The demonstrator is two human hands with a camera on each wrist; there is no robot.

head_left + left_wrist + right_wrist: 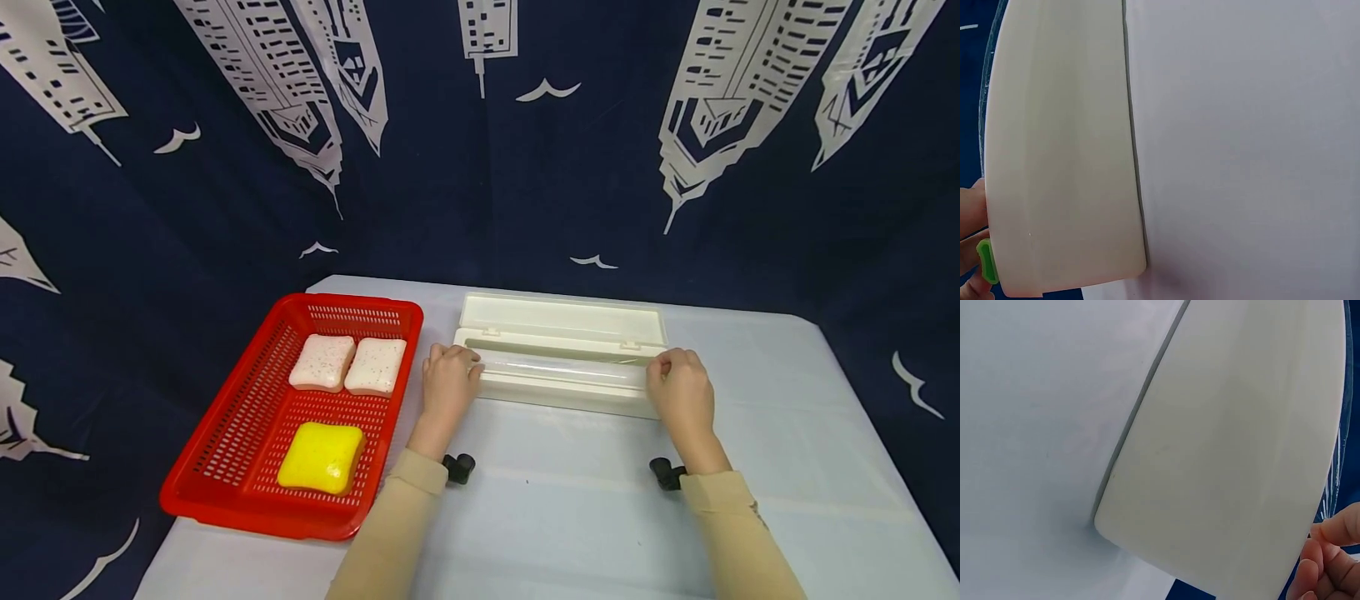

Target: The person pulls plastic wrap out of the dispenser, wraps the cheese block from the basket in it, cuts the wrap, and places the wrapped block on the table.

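A cream plastic-wrap dispenser (562, 395) lies lengthwise with its long lid (555, 314) tipped back. Clear plastic wrap (564, 370) stretches along its opening. At the left end, my left hand (448, 385) pinches the wrap at the box's front edge. My right hand (682, 393) has thumb and fingers together on the wrap at the right end. In the right wrist view the film (1334, 481) gathers into creases toward those fingertips. A small green tab (987, 261) sits by the left fingers in the left wrist view, where the box wall hides part of the hand.
Left of the dispenser stands a red plastic basket (247, 517). It holds two pale speckled sponges (322, 363) and one yellow sponge (321, 457). A white cloth covers the table (555, 517), and a dark patterned curtain (480, 167) hangs behind it.
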